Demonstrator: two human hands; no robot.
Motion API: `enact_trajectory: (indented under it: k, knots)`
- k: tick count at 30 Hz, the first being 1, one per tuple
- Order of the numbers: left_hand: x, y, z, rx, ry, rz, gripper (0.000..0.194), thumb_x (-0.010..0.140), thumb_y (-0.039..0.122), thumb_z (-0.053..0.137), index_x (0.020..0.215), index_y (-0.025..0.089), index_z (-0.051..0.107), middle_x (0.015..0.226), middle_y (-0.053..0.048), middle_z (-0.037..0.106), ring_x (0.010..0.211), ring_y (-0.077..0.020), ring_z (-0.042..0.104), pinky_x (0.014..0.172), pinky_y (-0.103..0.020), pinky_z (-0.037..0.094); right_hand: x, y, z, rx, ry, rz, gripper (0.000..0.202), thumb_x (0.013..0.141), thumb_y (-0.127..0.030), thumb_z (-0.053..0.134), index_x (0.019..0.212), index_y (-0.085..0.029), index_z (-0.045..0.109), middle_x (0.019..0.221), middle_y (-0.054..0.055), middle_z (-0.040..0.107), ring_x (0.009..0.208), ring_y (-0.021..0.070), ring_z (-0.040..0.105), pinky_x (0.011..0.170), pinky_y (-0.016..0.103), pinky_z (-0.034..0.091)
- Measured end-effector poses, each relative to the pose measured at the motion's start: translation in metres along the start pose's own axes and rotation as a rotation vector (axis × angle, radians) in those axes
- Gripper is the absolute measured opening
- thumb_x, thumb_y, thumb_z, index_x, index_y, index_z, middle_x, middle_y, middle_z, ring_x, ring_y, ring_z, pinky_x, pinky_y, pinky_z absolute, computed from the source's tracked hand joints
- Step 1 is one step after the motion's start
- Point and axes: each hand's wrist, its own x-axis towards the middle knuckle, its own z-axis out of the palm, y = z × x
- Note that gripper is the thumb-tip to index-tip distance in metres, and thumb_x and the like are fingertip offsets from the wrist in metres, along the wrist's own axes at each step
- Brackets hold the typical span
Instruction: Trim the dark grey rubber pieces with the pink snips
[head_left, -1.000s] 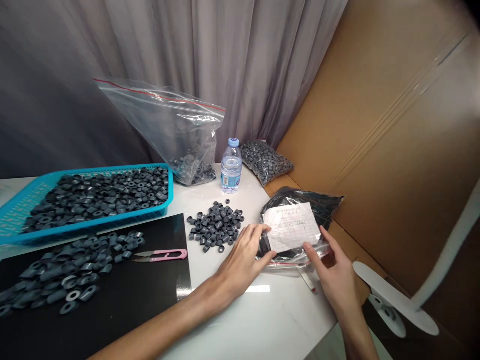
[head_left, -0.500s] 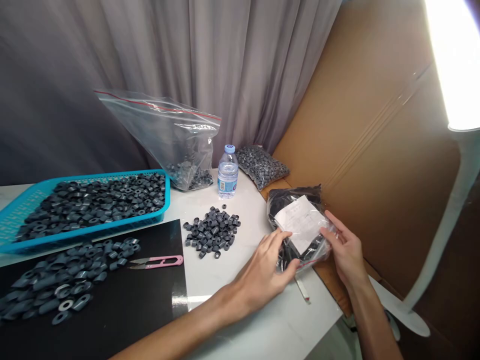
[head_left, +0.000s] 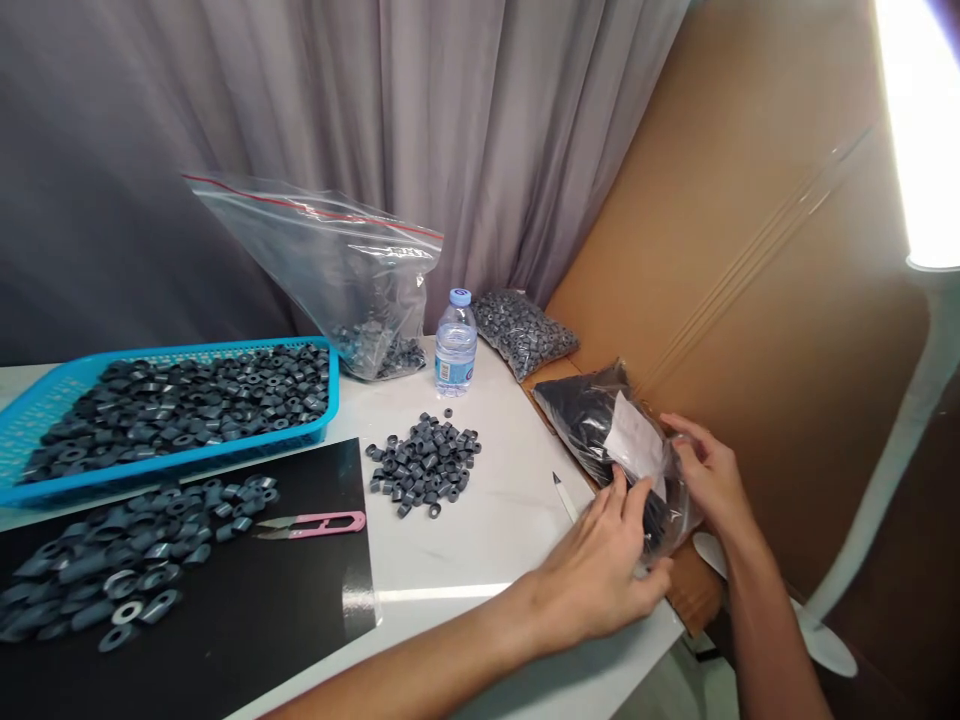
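A clear plastic bag with dark contents lies at the table's right edge, against the cardboard. On top of it rests a white paper slip with faint writing. My left hand grips the bag's near left side, its thumb at the lower end. At the right side of the same bag, my right hand holds the clear plastic between thumb and fingers. A slim white tool with a dark pointed tip lies on the table just left of the bag, partly hidden by my left hand.
Loose grey rings are heaped on the white table. Left are a blue basket of rings, pink thread snips and a black mat. Behind stand an open zip bag, a water bottle and a filled bag. A lamp stands right.
Both hands have shifted the bag right and turned it toward the cardboard. The slim white tool's pointed tip now shows on the table. The paper slip has tilted.
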Motion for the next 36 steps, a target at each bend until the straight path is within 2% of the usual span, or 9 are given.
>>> enact_trajectory:
  k: [4,8,14,18,20,23,26,30,36]
  knots:
    - [-0.035,-0.004,-0.039,0.135,0.000,0.026,0.070,0.094,0.027,0.059,0.154,0.008,0.029,0.148,-0.024,0.051,0.138,-0.0335,0.050,0.116,-0.047,0.043,-0.026,-0.032,-0.004,-0.268,0.106,-0.143,0.048,0.086,-0.049,0.053,0.117,-0.017,0.071,0.143,0.018,0.055,0.135,0.0383,0.048,0.112,0.061,0.033]
    - [-0.095,-0.010,-0.097,0.314,0.033,-0.087,0.042,0.099,0.028,0.054,0.140,0.017,0.049,0.127,-0.013,0.066,0.121,-0.0276,0.062,0.107,-0.044,0.049,-0.058,-0.094,0.014,-0.396,0.132,-0.395,0.041,0.097,-0.046,0.046,0.118,-0.021,0.070,0.137,0.015,0.058,0.131,0.0373,0.051,0.112,0.063,0.032]
    - [-0.207,-0.023,-0.182,0.527,0.240,-0.292,0.019,0.103,0.030,0.048,0.113,0.025,0.063,0.113,-0.002,0.069,0.105,-0.0207,0.063,0.097,-0.038,0.048,-0.099,-0.180,0.089,-0.075,-0.329,-0.632,0.026,0.103,-0.034,0.047,0.115,-0.024,0.068,0.117,0.012,0.065,0.113,0.0290,0.060,0.097,0.047,0.049]
    - [-0.269,-0.033,-0.217,0.664,0.390,-0.404,0.019,0.102,0.034,0.051,0.110,0.026,0.066,0.114,-0.002,0.068,0.110,-0.0222,0.061,0.102,-0.039,0.043,-0.126,-0.211,0.154,-0.061,-0.679,-0.772,0.024,0.106,-0.030,0.045,0.115,-0.021,0.065,0.111,0.012,0.066,0.103,0.0271,0.061,0.088,0.043,0.050]
    - [-0.287,-0.038,-0.228,0.705,0.443,-0.436,0.020,0.101,0.035,0.050,0.109,0.026,0.066,0.114,-0.002,0.068,0.110,-0.0225,0.060,0.101,-0.039,0.043,-0.140,-0.217,0.183,-0.129,-0.741,-0.842,0.022,0.105,-0.034,0.050,0.111,-0.021,0.067,0.106,0.011,0.068,0.098,0.0276,0.061,0.087,0.045,0.046]
    - [-0.295,-0.044,-0.237,0.708,0.467,-0.443,0.021,0.101,0.036,0.050,0.106,0.025,0.067,0.113,-0.003,0.068,0.109,-0.0225,0.060,0.100,-0.039,0.044,-0.161,-0.216,0.212,-0.164,-0.705,-0.852,0.027,0.100,-0.047,0.059,0.101,-0.022,0.068,0.097,0.008,0.070,0.093,0.0270,0.060,0.087,0.047,0.040]
    - [-0.288,-0.048,-0.240,0.692,0.424,-0.423,0.019,0.100,0.034,0.052,0.107,0.024,0.067,0.111,-0.003,0.069,0.108,-0.0226,0.059,0.102,-0.040,0.042,-0.173,-0.214,0.225,-0.158,-0.731,-0.840,0.032,0.096,-0.054,0.062,0.096,-0.023,0.068,0.093,0.006,0.070,0.091,0.0253,0.060,0.085,0.044,0.038]
    - [-0.273,-0.051,-0.240,0.720,0.381,-0.387,0.012,0.098,0.028,0.057,0.103,0.023,0.067,0.108,-0.003,0.068,0.106,-0.0229,0.058,0.100,-0.041,0.041,-0.181,-0.222,0.234,-0.155,-0.769,-0.883,0.028,0.096,-0.051,0.065,0.098,-0.023,0.068,0.094,0.005,0.069,0.092,0.0249,0.060,0.087,0.043,0.038]
    - [-0.265,-0.055,-0.243,0.757,0.338,-0.322,0.014,0.098,0.025,0.057,0.101,0.022,0.070,0.104,-0.003,0.070,0.103,-0.0233,0.059,0.099,-0.042,0.041,-0.194,-0.227,0.245,-0.069,-0.685,-0.832,0.019,0.103,-0.036,0.056,0.111,-0.022,0.065,0.100,0.007,0.066,0.093,0.0241,0.060,0.085,0.041,0.044]
